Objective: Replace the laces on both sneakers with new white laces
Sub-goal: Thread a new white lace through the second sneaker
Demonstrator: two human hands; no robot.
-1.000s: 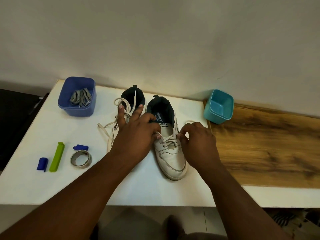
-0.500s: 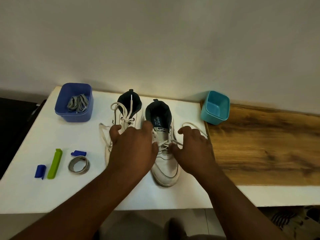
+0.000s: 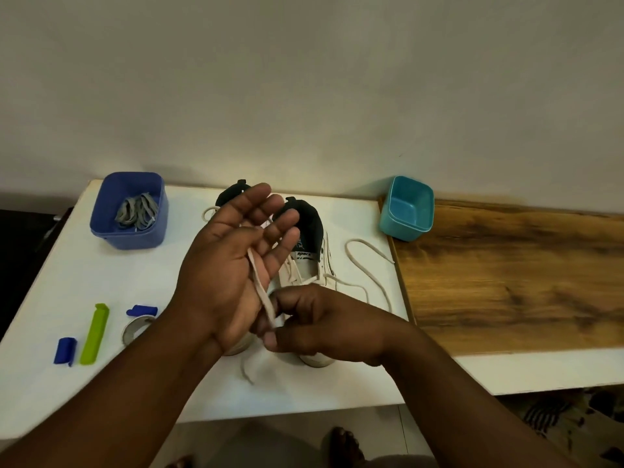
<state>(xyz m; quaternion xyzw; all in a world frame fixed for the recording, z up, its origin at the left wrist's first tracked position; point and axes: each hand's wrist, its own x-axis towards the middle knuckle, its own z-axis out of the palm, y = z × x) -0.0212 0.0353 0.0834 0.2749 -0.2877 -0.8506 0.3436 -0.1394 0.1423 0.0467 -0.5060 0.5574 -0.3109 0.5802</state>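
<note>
Two white sneakers stand side by side on the white table (image 3: 84,282), toes toward me. The right sneaker (image 3: 314,265) shows its dark collar and tongue; the left sneaker (image 3: 229,194) is mostly hidden behind my hands. My left hand (image 3: 223,271) is raised above them, palm turned right and fingers straight, with a white lace (image 3: 261,292) running down across the palm from under the thumb. My right hand (image 3: 320,325) pinches that lace just below the left palm. The lace's other end (image 3: 371,271) loops loosely over the table to the right of the right sneaker.
A blue tub (image 3: 128,234) holding grey laces (image 3: 136,216) stands at back left. A teal tub (image 3: 405,224) sits at the edge of a wooden board (image 3: 506,282) on the right. A green clip (image 3: 94,332), two blue pieces (image 3: 64,351) and a tape ring (image 3: 135,329) lie at front left.
Both hands left the right sneaker's eyelets. My left hand rose with its palm turned up and out, and a lace now runs across it to my right hand's pinch.
</note>
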